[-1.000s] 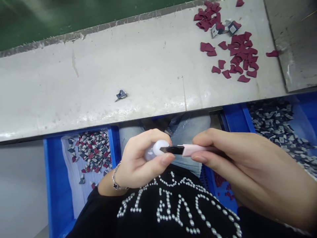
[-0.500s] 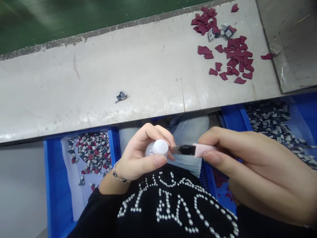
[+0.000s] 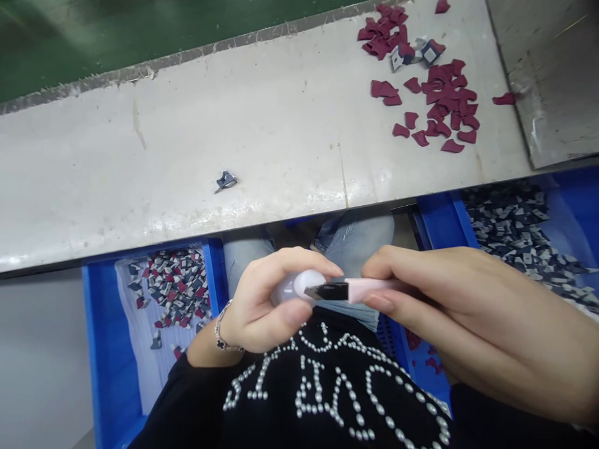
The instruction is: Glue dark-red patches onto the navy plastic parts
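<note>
Low in front of my body, my left hand [image 3: 271, 299] is wrapped round a small translucent white bottle [image 3: 285, 290], its rounded white top turned to the right. Between thumb and fingers, my right hand [image 3: 444, 312] grips a pink utility knife [image 3: 362, 289] with a black front section. The knife's tip meets the white top of the bottle; whether it cuts in, I cannot tell. A single dark grey part [image 3: 226, 180] lies on the white table [image 3: 271, 125] beyond my hands.
Maroon pieces [image 3: 449, 100] lie in loose heaps at the table's far right, with a few grey-and-white parts [image 3: 430, 51] among them. A blue bin [image 3: 105, 349] at left holds mixed parts; another blue bin [image 3: 461, 218] at right holds grey ones. A green surface [image 3: 140, 37] runs behind.
My right hand has moved left with the utility knife, bringing its tip onto the bottle's white top. My left hand has turned the bottle, so its top now faces right.
</note>
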Demonstrator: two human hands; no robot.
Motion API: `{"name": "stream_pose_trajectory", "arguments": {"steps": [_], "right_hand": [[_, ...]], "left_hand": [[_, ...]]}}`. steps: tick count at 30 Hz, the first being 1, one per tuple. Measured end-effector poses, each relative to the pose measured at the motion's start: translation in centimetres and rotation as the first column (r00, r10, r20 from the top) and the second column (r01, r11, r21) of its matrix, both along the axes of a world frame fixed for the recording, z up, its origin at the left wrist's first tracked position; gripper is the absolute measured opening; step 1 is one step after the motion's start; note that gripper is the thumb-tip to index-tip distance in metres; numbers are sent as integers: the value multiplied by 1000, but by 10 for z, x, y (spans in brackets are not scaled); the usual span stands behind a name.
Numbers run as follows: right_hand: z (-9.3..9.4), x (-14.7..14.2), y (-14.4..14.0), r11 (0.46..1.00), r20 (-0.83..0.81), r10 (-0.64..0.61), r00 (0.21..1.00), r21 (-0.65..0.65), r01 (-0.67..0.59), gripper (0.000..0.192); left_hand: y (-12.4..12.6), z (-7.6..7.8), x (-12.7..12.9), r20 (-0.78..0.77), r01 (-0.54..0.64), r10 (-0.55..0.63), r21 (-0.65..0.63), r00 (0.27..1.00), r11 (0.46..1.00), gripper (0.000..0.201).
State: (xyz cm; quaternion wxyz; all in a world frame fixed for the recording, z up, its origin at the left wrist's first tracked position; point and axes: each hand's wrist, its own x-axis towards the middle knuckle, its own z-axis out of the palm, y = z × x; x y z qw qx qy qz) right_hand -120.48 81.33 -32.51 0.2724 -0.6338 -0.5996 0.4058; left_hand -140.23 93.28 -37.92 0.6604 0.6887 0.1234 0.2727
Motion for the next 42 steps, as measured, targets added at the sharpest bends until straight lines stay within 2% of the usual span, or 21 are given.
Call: {"name": "stream_pose_trajectory", "arguments": {"steps": [3, 7, 10, 13, 15, 17, 19, 21, 24, 29, 31, 35, 38, 42], "right_hand": [[0, 1, -1, 1000, 17, 8, 1000, -6, -8, 49], [1, -6, -2, 1000, -5, -29, 1000, 4, 29, 50], [-1, -14, -2, 996, -6, -78, 997, 31, 78, 51], [-3, -16, -2, 963, 63, -245, 967, 134, 235, 44], [-4, -11, -1, 900, 148, -414, 898, 215, 380, 37], [-4, -6, -1, 855, 211, -503, 838, 259, 449, 35], [-2, -2, -1, 881, 189, -459, 868, 224, 417, 40], [1, -2, -2, 929, 93, -359, 929, 131, 346, 44], [5, -6, -3, 968, -23, -250, 968, 18, 251, 46], [8, -9, -2, 992, -7, -128, 992, 7, 128, 47], [7, -8, -2, 997, 0, -75, 997, 16, 75, 47], [6, -5, -3, 999, 9, -7, 1000, 33, 7, 48], [4, -6, -2, 999, 1, 2, 1000, 43, -2, 49], [1, -8, -1, 997, 10, -39, 999, 71, 38, 50]], "left_hand": [[-1, 1, 3, 95, -9, 3, 57, 995, 998, 29], [-1, 0, 5, 80, -119, 105, 199, 991, 973, 18], [-2, -1, 5, 86, -158, 143, 195, 986, 968, 20], [-4, -1, 6, 78, -111, 100, 160, 992, 981, 22], [-4, -2, 7, 92, -59, 49, 107, 995, 992, 23], [-4, -3, 8, 127, -25, 24, 1, 992, 1000, 20], [-2, -5, 9, 185, 15, 9, -126, 983, 992, 23], [0, -9, 9, 257, 100, -41, -218, 966, 971, 30], [4, -13, 10, 305, 128, -43, -266, 951, 955, 22], [9, -14, 7, 175, 20, 10, -172, 985, 985, 24], [10, -13, 4, 130, 18, 2, -155, 991, 988, 26], [10, -11, 1, 147, 33, -13, -133, 989, 991, 31], [8, -10, 2, 161, 7, 8, -98, 987, 995, 31], [6, -3, 5, 128, -85, 79, 46, 989, 995, 39]]}}
